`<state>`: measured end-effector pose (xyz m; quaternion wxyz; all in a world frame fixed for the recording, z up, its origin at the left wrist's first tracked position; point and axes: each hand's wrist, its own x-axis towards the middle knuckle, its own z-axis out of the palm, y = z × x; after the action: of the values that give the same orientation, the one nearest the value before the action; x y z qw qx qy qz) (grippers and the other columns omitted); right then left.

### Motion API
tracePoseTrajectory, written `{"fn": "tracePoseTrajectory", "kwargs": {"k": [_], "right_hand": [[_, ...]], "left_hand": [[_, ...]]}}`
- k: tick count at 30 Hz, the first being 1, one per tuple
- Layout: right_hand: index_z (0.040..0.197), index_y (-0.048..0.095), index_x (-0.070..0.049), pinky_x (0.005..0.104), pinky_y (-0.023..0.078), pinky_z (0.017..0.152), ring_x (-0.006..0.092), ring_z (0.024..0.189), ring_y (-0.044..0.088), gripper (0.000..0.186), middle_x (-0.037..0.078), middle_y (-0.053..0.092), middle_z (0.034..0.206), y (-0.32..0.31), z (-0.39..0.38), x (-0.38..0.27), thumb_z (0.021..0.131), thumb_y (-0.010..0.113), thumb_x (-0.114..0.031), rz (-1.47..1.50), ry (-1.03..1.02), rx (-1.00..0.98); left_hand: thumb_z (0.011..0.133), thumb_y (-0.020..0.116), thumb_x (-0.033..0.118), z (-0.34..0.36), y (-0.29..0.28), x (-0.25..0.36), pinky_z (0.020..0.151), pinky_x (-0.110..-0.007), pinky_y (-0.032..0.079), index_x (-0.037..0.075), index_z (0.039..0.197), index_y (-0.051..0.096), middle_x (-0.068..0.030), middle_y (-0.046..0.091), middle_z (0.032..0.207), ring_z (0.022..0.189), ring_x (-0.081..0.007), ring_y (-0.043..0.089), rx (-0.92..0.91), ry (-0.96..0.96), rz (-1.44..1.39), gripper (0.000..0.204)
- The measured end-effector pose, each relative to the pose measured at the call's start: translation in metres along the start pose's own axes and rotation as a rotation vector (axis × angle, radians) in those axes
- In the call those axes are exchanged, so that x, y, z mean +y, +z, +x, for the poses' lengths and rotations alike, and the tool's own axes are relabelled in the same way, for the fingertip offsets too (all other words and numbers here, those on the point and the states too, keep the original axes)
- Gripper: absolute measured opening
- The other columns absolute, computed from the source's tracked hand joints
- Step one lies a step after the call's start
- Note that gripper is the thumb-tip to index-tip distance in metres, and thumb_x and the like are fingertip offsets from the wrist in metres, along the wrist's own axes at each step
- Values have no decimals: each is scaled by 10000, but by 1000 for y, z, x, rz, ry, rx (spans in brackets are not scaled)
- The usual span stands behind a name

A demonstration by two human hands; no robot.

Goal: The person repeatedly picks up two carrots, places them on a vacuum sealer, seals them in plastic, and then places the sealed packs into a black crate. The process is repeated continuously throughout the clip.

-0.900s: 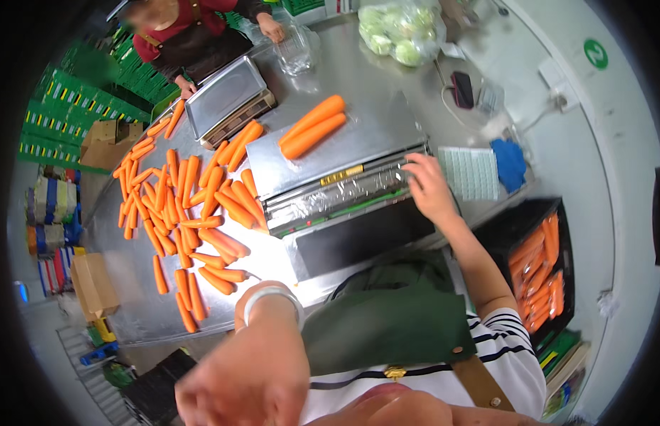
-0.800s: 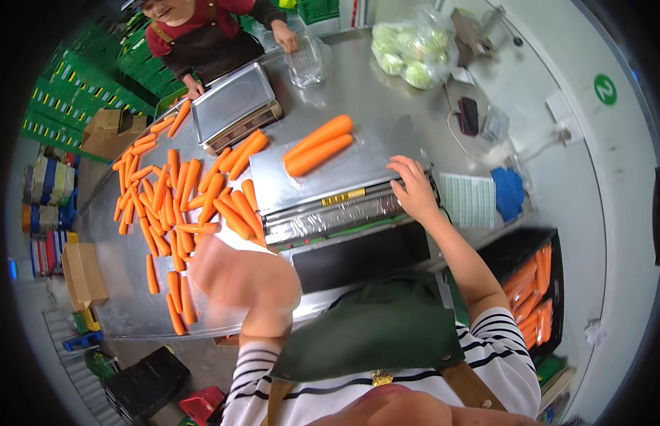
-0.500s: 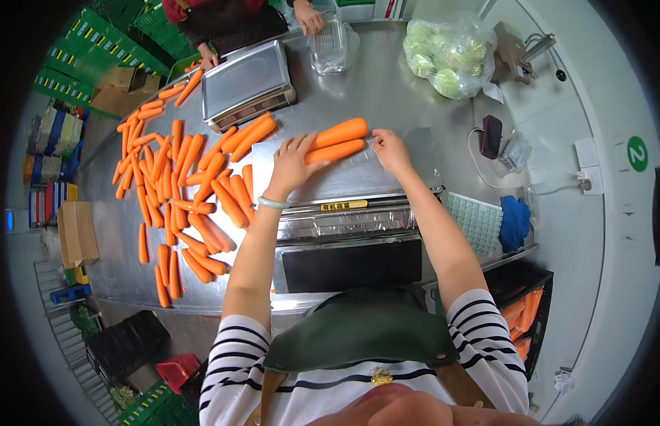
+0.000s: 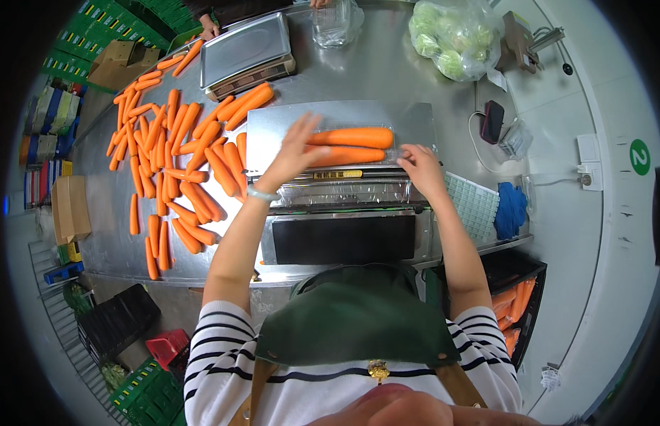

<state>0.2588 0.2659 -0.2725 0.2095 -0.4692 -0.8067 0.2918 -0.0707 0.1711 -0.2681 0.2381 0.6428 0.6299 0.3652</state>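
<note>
Two carrots (image 4: 348,145) lie side by side, long axis left-right, on the steel plate (image 4: 273,131) of the wrapping machine (image 4: 344,213), just above frame centre. Clear film (image 4: 344,190) runs over them and down to the roll at 6 o'clock of the carrots.

Left hand (image 4: 296,145) sits at 9 o'clock of the carrots, fingers spread and flat, fingertips touching the left ends through the film. Not clamped on anything.

Right hand (image 4: 419,167) is at 4 o'clock of the carrots, fingers curled down on the film edge just beside the right ends. Looks pinched on the film; can't tell if it actually grips.

Outward:
- Loose carrot pile (image 4: 174,163) on the steel table (image 4: 387,71), 9 o'clock of the machine, well apart from the left hand.
- Steel scale (image 4: 246,51) at 11 o'clock, another person's hand (image 4: 211,30) at its far-left corner.
- Clear container (image 4: 333,25) at 12 o'clock.
- Bag of green vegetables (image 4: 451,39) at 1 o'clock.
- Blue cloth (image 4: 511,209) at 3 o'clock, beside a white grid mat (image 4: 473,204).
- Black crate of carrots (image 4: 518,302) at 5 o'clock, below table level.
</note>
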Motion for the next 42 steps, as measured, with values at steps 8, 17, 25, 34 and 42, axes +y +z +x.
{"fn": "tracePoseTrajectory", "kwargs": {"k": [8,17,25,34,42], "right_hand": [[770,710,-70,434,405,854,280,938,583,303,68,637,866,-12,-82,4,843,758,-360,-374,212,119],[888,583,-42,310,415,677,152,706,497,177,31,549,748,-46,-78,24,1012,556,-165,919,306,-305],[998,541,-47,425,462,1040,342,1158,633,119,200,708,1012,-35,64,-57,1035,508,-155,1417,-1,249],[1071,590,-8,371,519,794,232,880,675,286,103,718,904,44,111,20,999,604,-284,196,73,-235],[926,638,16,333,467,742,177,783,603,485,59,674,815,15,87,9,1023,531,-447,250,-103,-310]], "left_hand": [[791,820,275,-134,-28,-4,694,-434,486,-10,764,741,-151,674,711,704,-329,624,345,-443,333,297],[1025,562,191,-112,-71,8,744,-287,498,73,874,554,-40,658,819,762,-121,587,-187,-584,-730,191],[1053,503,194,21,-69,4,1169,-469,354,86,966,476,-277,567,1367,1331,-373,520,294,-111,-1211,141],[1017,576,279,41,-8,-38,697,-381,505,14,1061,582,-143,679,798,799,-228,664,1,-375,-143,269],[1001,565,525,18,-27,-23,603,-296,436,-4,905,718,-28,591,707,654,-119,516,-177,-515,-132,560]]}}
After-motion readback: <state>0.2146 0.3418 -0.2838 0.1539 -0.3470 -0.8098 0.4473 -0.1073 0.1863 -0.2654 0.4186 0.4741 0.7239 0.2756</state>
